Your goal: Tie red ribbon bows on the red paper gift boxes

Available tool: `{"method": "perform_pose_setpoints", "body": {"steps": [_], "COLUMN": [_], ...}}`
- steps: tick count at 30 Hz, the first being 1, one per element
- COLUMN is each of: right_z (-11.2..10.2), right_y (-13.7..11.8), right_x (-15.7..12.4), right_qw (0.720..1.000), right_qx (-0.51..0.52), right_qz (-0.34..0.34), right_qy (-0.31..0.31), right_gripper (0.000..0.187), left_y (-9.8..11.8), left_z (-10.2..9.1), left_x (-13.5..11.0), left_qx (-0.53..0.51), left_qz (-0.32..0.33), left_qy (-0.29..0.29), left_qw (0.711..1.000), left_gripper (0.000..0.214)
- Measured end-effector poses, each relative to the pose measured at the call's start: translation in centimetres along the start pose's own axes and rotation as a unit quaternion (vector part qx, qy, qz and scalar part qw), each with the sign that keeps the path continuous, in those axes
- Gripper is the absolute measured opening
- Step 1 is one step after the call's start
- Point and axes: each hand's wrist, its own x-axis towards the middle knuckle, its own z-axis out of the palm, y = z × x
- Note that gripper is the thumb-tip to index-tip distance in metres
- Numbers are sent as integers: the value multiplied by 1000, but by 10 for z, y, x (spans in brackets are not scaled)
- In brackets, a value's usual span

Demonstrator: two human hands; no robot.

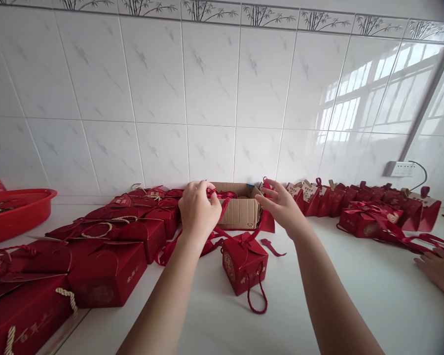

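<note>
A small red gift box (244, 266) stands on the white table between my forearms. A twisted cord handle (258, 300) hangs down its front, and a ribbon crosses its top. My left hand (200, 209) is raised behind the box, its fingers curled around the red ribbon (225, 204), which runs down towards the box. My right hand (282, 208) is up on the other side, fingers stretched and apart, near the cardboard box's right end. A loose piece of red ribbon (272, 246) lies right of the gift box.
An open cardboard box (240, 214) stands by the tiled wall. Rows of larger red gift boxes (107, 271) fill the left, beside a red basin (25, 217). Small red bags (338, 199) and a ribboned box (358, 222) stand right. Another person's hand (438, 271) rests at the right edge.
</note>
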Motion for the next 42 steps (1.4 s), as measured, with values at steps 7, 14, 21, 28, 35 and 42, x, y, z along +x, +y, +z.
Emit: {"method": "perform_pose_setpoints", "body": {"steps": [7,14,21,28,35,42], "right_z": [11,24,31,42,38,32], "right_y": [34,79,84,84,87,95], "right_x": [10,-25,-63,-72,-70,-62], "right_qw": [975,982,979,961,968,976], "right_qx": [-199,-156,-137,-208,-191,-177], "right_qz": [-30,-64,-125,-166,-158,-115], "right_qy": [-95,-82,-83,-74,-32,-60], "right_gripper": [39,20,22,11,13,15], "left_y": [4,-26,-61,-65,-56,-53], "left_z": [10,34,35,41,43,38], "left_x": [-12,-63,-86,-101,-102,-100], "left_qx": [-4,-148,-270,-293,-287,-241], "left_qz": [-36,19,-7,-25,-18,56], "left_qy": [-303,-433,-360,-308,-312,-280], "left_qw": [952,889,893,905,906,928], "left_gripper": [28,43,32,13,9,15]}}
